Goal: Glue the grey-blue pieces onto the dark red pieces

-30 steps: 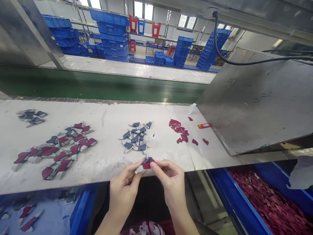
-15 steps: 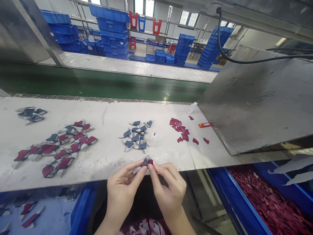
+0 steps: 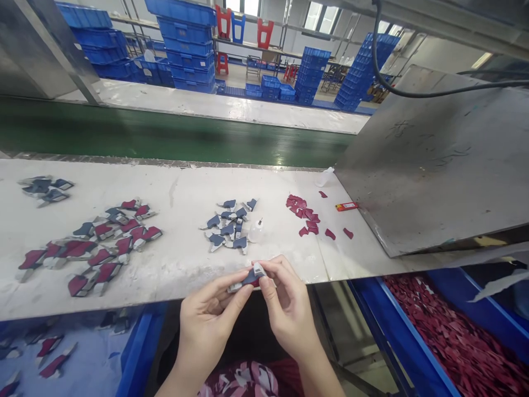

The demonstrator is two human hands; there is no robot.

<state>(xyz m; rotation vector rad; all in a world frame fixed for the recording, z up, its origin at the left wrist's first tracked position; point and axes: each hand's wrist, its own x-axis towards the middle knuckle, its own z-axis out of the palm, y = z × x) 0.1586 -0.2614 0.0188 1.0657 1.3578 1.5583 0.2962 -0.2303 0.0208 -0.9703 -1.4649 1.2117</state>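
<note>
At the near edge of the surface, in the middle of the scene, a small part is held up between two hands. It has a dark blue face, a strip of maroon along its near side, and pale grey at both ends; fingers cover some of it, so its full outline cannot be told. Its long axis runs mostly left to right, with the right end turned a little to the far side. That right end shows a blocky grey tip, while the left end shows pale grey beside the left hand. The left hand's grip is pinched closed on the left end, thumb on the near side. The right hand has its thumb and fingers closed about the right end of the same part.

Just beyond the hands, a cluster of blue and grey pieces lies with a small clear bottle just beside its right side. Farther right lie loose maroon patches. On the left is a spread of maroon and grey pieces. At the near right, a blue crate holds many maroon scraps.
</note>
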